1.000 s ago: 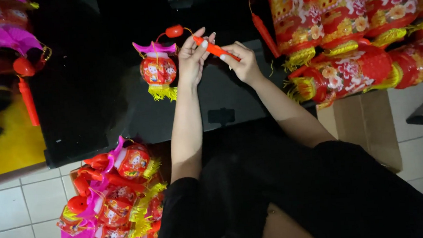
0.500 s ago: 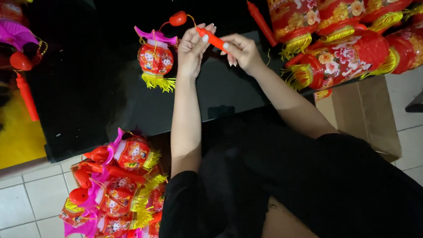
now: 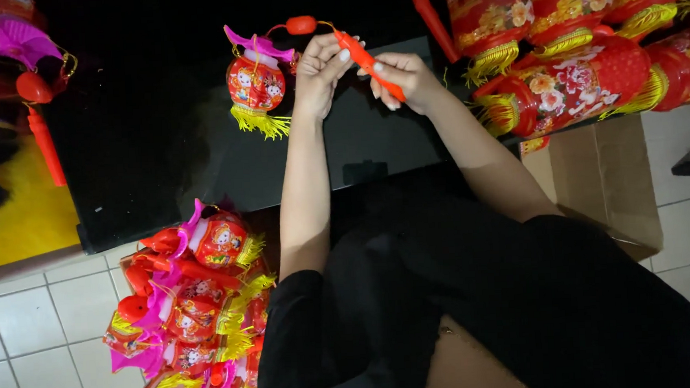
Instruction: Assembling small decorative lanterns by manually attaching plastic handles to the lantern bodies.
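A small red toy lantern with a pink top and yellow fringe lies on the black table. A thin wire with a red bulb piece runs from it to a red stick handle. My left hand pinches the upper end of that handle. My right hand grips its lower end. Both hands hover over the table just right of the lantern.
A pile of finished small lanterns lies on the tiled floor at the lower left. Large red flowered lanterns with gold fringe are stacked at the upper right above a cardboard box. More lantern parts sit at the far left.
The view has shifted a little, so my hands and the lantern sit slightly lower in the picture. My grip on the red handle stays the same.
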